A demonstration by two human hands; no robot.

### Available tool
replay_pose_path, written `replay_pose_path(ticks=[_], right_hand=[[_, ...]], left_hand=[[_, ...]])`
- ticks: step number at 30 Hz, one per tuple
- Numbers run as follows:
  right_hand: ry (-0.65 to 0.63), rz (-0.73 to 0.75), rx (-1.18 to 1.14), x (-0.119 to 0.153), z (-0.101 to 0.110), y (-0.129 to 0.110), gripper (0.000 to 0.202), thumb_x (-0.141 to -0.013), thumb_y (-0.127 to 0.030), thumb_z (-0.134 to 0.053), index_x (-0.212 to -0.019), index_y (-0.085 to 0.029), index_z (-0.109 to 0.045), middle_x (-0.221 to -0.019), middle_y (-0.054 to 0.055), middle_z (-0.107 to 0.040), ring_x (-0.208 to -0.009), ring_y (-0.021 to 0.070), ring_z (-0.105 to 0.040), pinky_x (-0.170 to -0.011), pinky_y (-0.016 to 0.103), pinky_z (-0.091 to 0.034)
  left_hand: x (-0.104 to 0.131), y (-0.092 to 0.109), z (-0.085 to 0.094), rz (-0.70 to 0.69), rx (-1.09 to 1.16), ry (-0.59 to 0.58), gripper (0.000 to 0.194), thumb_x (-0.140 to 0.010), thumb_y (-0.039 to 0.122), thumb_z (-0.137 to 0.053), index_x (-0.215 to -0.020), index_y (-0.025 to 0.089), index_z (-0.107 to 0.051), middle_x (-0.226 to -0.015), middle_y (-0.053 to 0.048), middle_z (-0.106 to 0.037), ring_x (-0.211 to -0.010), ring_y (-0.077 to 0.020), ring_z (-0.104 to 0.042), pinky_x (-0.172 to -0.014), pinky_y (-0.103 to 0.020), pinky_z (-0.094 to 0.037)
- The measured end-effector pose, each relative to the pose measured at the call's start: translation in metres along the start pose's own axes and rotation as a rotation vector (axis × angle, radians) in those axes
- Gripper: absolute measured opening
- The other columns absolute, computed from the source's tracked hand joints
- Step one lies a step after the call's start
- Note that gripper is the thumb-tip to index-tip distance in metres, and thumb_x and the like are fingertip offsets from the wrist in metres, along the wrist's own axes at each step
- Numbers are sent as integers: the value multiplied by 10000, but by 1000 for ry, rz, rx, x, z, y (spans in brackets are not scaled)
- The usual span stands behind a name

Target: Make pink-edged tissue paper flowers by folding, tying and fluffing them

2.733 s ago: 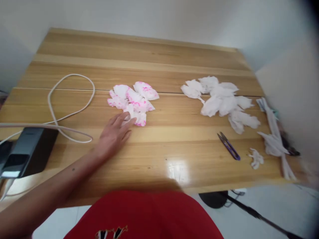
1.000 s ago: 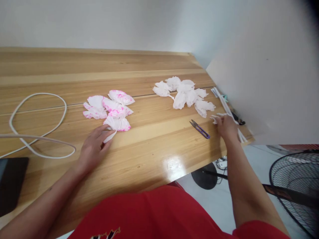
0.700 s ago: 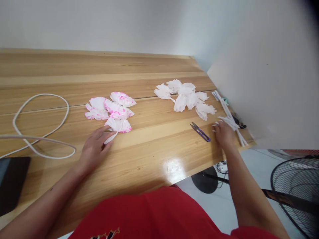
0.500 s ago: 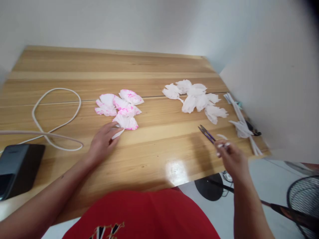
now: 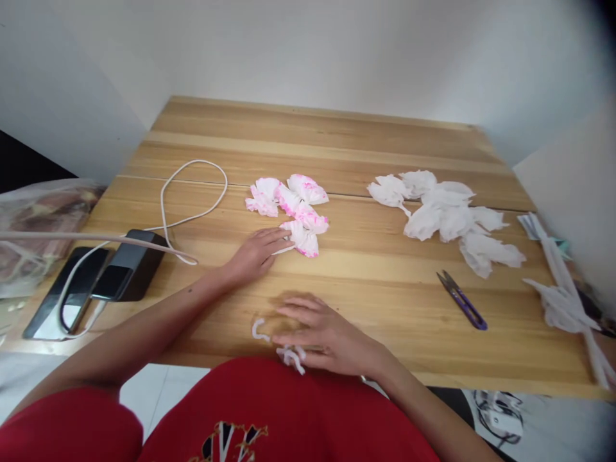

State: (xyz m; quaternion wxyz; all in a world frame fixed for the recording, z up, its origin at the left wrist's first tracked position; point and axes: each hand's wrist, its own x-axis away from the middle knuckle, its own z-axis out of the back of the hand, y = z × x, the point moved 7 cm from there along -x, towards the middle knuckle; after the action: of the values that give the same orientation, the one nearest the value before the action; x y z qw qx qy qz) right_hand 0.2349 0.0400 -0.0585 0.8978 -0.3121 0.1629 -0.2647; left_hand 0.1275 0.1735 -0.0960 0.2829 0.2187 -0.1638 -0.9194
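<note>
Currently the pink-edged pieces (image 5: 294,199) sit in a loose cluster on the table (image 5: 346,273), left of middle, some overlapping. Left hand (image 5: 262,251) is at the one nearest the person, fingers low and together on its narrow end; can't tell if they grip it or just press. Right hand (image 5: 310,330) is open, fingers spread, near the table's front edge. Small white scraps (image 5: 291,358) are by its fingertips, one curled bit lying further left. Can't tell if any are held.

White pieces (image 5: 440,205): bigger cluster, well apart to the right, no pink. Snips (image 5: 462,301) lie between these and the front edge, blades pointing away from the person. White strips (image 5: 561,273) run along the right edge, with a bunched white piece (image 5: 561,308) across them.

Left side: black box (image 5: 139,266), phone (image 5: 67,292) flat beside it, looped white cable (image 5: 195,162). Only container is a clear bag (image 5: 43,237) at the far left; brownish-pink stuff inside, too blurred to identify.
</note>
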Motion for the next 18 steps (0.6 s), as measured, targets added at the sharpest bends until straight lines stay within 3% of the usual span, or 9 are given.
replay_pose_path(ticks=[2, 4, 6, 9, 13, 18], right_hand=[[26, -22, -44, 9, 16, 4, 374, -892, -370, -536, -1254, -277, -544, -1394, 44, -455, -1344, 204, -312, -1090, 403, -290], [129, -109, -74, 19, 38, 21, 353, -892, -352, -539, -1228, -244, -555, -1313, 61, -535, -1282, 201, -403, -1062, 391, -335], [292, -289, -63, 30, 61, 53, 230, -913, -287, -500, -1110, -228, -604, -1134, 56, -634, -1116, 182, -537, -964, 355, -421], [477, -575, 32, 43, 84, 104, 170, -896, -308, -510, -984, -208, -617, -978, 50, -662, -913, 183, -603, -827, 337, -466], [467, -668, 2, 30, 86, 133, 179, -878, -272, -488, -977, -199, -619, -956, 39, -671, -855, 175, -614, -773, 307, -460], [259, -519, -133, 14, 72, 114, 201, -906, -256, -453, -978, -216, -636, -943, 16, -669, -837, 140, -611, -744, 254, -447]], left_hand=[[-3, 3, 6, -19, 49, 1, 446, -859, 106, -421, -1282, 203, -526, -1385, -94, -469, -1312, -218, -385, -1077, -447, -336], [-7, 4, 15, 3, 95, 21, 397, -883, 168, -457, -1272, 196, -529, -1374, -108, -478, -1312, -225, -385, -1077, -445, -337], [-11, 2, 24, 33, 130, 62, 361, -892, 198, -476, -1247, 185, -542, -1349, -118, -502, -1286, -226, -418, -1064, -442, -354], [-19, 1, 34, 49, 138, 133, 320, -894, 177, -473, -1202, 171, -562, -1285, -122, -555, -1218, -216, -483, -1024, -423, -392], [-29, 8, 27, -18, 46, 140, 258, -884, 181, -510, -1124, 175, -604, -1230, -117, -589, -1170, -226, -509, -991, -422, -406], [-30, 4, 5, -81, -89, 54, 263, -846, 196, -580, -1104, 186, -629, -1251, -112, -564, -1182, -261, -477, -999, -450, -383]])
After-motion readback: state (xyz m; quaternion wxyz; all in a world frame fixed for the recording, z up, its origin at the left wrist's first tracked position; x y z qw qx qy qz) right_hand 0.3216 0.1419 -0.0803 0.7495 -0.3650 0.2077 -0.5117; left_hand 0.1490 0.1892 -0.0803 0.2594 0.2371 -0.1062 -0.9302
